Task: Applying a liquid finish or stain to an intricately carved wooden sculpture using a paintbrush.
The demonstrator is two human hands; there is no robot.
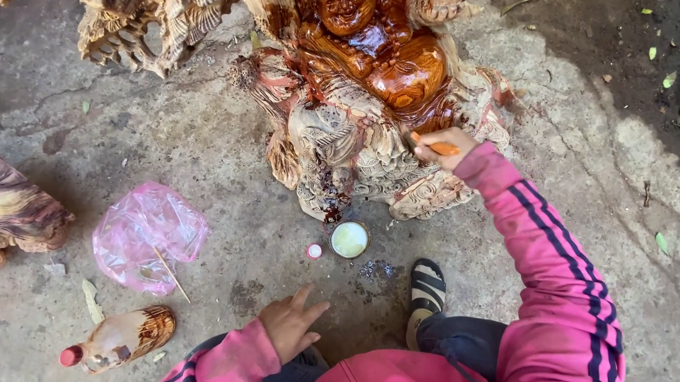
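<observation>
Pink plastic bag [148, 235] lies left on concrete. My left hand [290, 323] rests open on my knee, fingers spread. Small bowl [349, 239] sits below the carving [373, 102]. My right hand [443, 147] grips an orange brush handle [436, 146] against the carving's pale lower part.

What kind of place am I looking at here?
Probably an outdoor woodcarving yard: a large carved wooden statue, partly glossy with reddish-brown finish, stands on a cracked concrete floor. The right hand holds an orange-handled tool against it, near a small round bowl of pale liquid.
</observation>
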